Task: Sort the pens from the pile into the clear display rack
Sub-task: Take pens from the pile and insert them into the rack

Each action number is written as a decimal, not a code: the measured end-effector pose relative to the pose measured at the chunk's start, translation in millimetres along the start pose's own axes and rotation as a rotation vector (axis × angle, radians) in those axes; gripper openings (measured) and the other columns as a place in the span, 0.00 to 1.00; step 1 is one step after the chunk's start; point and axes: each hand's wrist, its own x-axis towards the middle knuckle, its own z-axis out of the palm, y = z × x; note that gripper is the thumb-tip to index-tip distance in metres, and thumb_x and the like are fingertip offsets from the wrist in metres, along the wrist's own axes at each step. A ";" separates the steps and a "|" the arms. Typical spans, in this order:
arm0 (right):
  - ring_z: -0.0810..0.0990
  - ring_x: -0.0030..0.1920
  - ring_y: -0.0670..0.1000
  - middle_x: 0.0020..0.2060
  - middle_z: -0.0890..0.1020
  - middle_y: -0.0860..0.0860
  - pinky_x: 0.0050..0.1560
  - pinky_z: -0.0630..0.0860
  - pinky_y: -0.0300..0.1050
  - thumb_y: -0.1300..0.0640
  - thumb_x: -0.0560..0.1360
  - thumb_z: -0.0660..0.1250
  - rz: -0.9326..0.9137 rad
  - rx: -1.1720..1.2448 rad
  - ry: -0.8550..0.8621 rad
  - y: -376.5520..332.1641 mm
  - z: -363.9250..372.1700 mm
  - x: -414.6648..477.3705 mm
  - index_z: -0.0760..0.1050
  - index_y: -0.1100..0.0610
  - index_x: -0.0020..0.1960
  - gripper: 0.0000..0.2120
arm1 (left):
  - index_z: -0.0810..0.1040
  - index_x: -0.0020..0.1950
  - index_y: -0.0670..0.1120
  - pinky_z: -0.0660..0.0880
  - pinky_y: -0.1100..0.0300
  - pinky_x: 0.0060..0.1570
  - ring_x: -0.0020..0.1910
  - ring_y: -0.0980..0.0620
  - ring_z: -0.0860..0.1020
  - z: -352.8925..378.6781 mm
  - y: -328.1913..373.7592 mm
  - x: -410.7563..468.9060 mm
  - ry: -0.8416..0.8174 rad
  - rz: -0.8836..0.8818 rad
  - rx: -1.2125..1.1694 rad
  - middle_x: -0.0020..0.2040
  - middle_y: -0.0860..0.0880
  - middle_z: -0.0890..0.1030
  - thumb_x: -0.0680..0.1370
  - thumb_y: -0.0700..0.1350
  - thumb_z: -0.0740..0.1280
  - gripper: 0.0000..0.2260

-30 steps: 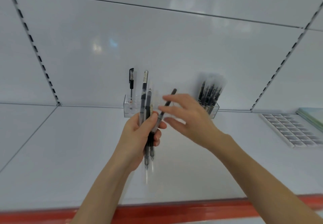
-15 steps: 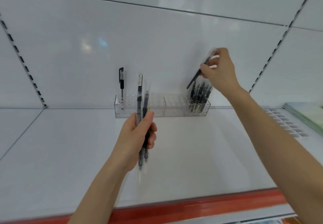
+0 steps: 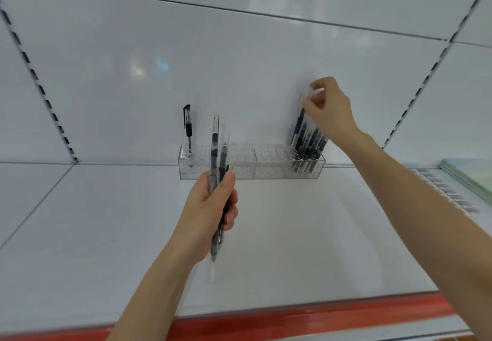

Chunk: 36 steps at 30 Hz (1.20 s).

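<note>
Pen (image 3: 298, 125) pinched near top by right hand (image 3: 330, 107), angled over rack (image 3: 266, 173) right end beside stored pens (image 3: 310, 149); spares (image 3: 214, 151) gripped in left hand (image 3: 210, 207); next needs tip lined up with free hole

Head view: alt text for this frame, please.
The right hand pinches the top of a wrapped pen at the pen cluster at the right end of the clear rack; the left hand grips a few more pens. One black pen stands alone at the left end.
</note>
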 end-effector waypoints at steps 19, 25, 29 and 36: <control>0.78 0.50 0.57 0.48 0.82 0.57 0.55 0.74 0.52 0.63 0.76 0.60 -0.134 -0.283 -0.110 4.0 -2.4 3.5 0.77 0.63 0.52 0.09 | 0.70 0.54 0.40 0.60 0.65 0.21 0.21 0.56 0.64 4.0 -0.8 -0.3 0.009 -0.004 -0.038 0.30 0.50 0.71 0.79 0.47 0.61 0.11; 0.78 0.50 0.56 0.47 0.82 0.56 0.53 0.74 0.50 0.63 0.74 0.61 -0.111 -0.389 -0.222 4.1 -5.7 9.2 0.79 0.62 0.48 0.09 | 0.70 0.52 0.42 0.60 0.66 0.20 0.21 0.56 0.64 3.8 -0.5 -1.4 0.002 -0.014 -0.054 0.30 0.49 0.71 0.78 0.47 0.61 0.09; 0.78 0.50 0.56 0.47 0.83 0.54 0.54 0.74 0.50 0.61 0.75 0.60 -0.066 -0.400 -0.281 2.9 -1.7 8.9 0.80 0.60 0.48 0.10 | 0.70 0.54 0.39 0.60 0.65 0.20 0.21 0.56 0.64 4.9 -1.9 -2.5 -0.015 -0.003 -0.040 0.30 0.49 0.71 0.78 0.47 0.61 0.11; 0.79 0.45 0.47 0.46 0.83 0.52 0.49 0.72 0.37 0.56 0.76 0.62 -0.095 0.051 -0.078 -29.9 2.9 -28.7 0.79 0.59 0.49 0.09 | 0.70 0.51 0.41 0.62 0.65 0.21 0.22 0.55 0.65 2.9 0.0 -6.9 -0.082 0.028 -0.049 0.30 0.50 0.72 0.77 0.47 0.62 0.09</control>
